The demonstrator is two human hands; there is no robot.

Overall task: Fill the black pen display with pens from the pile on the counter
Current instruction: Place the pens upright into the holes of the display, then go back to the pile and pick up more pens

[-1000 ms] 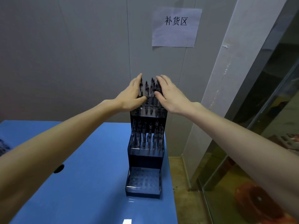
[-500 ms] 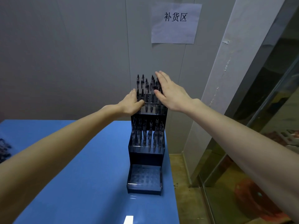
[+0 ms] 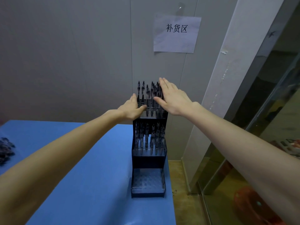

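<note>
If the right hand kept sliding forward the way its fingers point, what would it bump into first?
Probably the grey wall behind the pen display. The right hand already lies flat against the top-row pens, fingers pointing up and away; depth to the wall is unclear.

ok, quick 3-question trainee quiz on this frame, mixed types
1. True or false: the bottom tier of the display holds pens.
2. Which hand is higher? A left B right
3. Fill in: the pen pile lies at the counter's ___ edge.

Key: 1 false, it shows only bare holes; 2 B, flat beside the top-tier pens; 3 left.
</note>
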